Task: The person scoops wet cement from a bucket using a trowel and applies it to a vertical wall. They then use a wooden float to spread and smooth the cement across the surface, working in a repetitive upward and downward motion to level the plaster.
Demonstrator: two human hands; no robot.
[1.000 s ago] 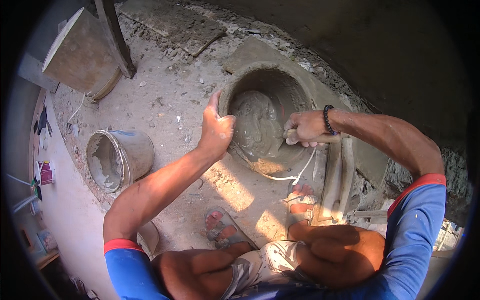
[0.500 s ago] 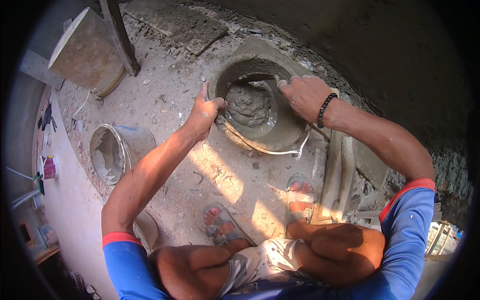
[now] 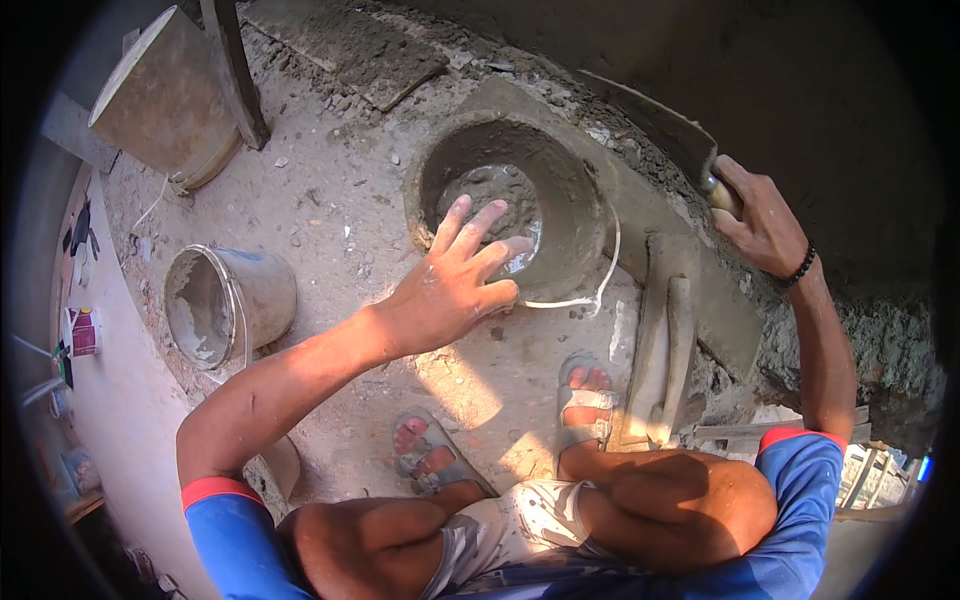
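Observation:
A round bucket (image 3: 575,210) with mortar-smeared walls stands in front of me, wet grey mortar (image 3: 490,185) at its bottom. Over its near left rim hovers my left hand (image 3: 445,295), fingers spread and holding nothing; whether it touches the rim I cannot tell. My right hand (image 3: 762,225) is closed around the light wooden handle of a trowel (image 3: 665,125). The trowel's blade is raised beyond the bucket to the right, close to the dark plastered wall (image 3: 800,90). The bucket's pale wire bail (image 3: 612,260) hangs down its near right side.
To the left lie a tipped mortar-stained bucket (image 3: 265,290) and a larger tilted bucket (image 3: 165,100) beside a wooden post (image 3: 236,75). Boards (image 3: 655,330) rest right of my feet. A mortar-covered board (image 3: 400,65) lies at the back amid rubble.
My right hand has left the bucket and lifted the trowel up and right toward the wall. My left hand has let go of the left rim and moved nearer, its fingers spreading.

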